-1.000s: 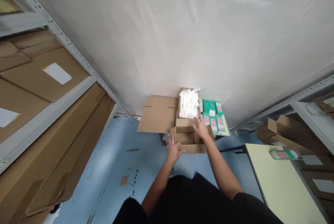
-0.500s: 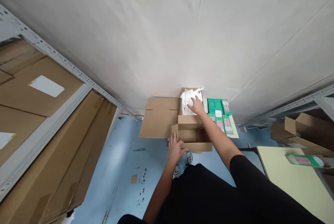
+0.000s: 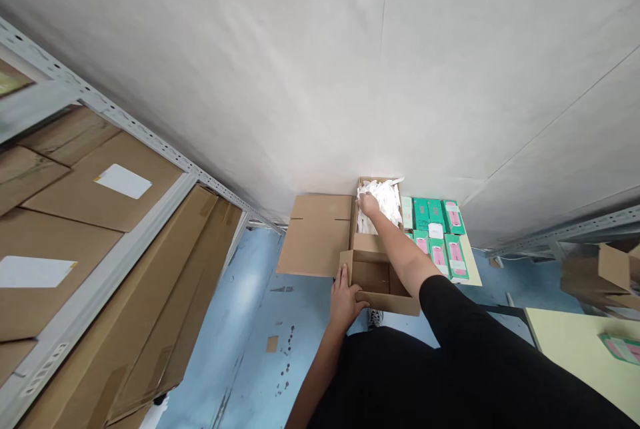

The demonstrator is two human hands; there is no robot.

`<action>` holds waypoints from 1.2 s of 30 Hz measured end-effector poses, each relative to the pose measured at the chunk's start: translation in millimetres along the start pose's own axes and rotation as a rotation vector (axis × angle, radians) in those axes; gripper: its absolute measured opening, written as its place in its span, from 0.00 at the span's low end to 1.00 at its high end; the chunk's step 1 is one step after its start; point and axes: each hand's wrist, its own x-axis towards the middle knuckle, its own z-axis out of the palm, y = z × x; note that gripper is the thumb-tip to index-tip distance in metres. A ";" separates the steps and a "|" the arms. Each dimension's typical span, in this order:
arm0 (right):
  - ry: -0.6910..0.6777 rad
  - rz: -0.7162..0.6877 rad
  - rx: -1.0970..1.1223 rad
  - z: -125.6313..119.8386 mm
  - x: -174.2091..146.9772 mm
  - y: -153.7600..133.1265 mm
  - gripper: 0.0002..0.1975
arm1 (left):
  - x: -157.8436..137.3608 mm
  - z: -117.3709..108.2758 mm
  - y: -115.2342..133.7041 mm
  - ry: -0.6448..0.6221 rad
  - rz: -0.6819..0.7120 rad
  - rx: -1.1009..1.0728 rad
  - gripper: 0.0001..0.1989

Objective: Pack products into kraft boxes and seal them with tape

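An open, bare cardboard box [image 3: 370,276] stands at the near side of the table. My left hand [image 3: 345,299] grips its near left corner, with the fingers along the left wall and the thumb over the near wall. Behind it is a second cardboard box full of thin white pieces [image 3: 387,199], perhaps packets or strips. My right hand [image 3: 369,204] reaches across the bare box into the left part of this pile. Its fingers are curled against the white pieces, and whatever they pinch is hidden.
A flat cardboard sheet or flap [image 3: 315,236] spreads left of the boxes. Several green-and-pink packages [image 3: 439,256] lie to the right. A metal shelf [image 3: 165,216] with large cartons [image 3: 135,169] stands left; a pale tabletop [image 3: 575,356] is at the lower right. The wall is behind.
My right hand has gone from hovering open over the white pieces to curled down among them at the left. My left hand stays on the bare box's corner. The view has shifted slightly.
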 end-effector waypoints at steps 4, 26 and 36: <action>0.069 0.006 -0.021 0.7 -8.5 6.6 0.17 | 1.5 0.3 -2.3 -0.004 0.005 -0.028 0.19; 0.577 -0.049 0.130 -1.7 -222.6 16.4 0.23 | 1.4 -15.2 -32.5 -0.050 0.183 0.032 0.18; 0.384 0.008 0.403 60.5 -379.6 40.5 0.23 | -18.4 -3.8 -8.0 -0.080 0.303 0.057 0.20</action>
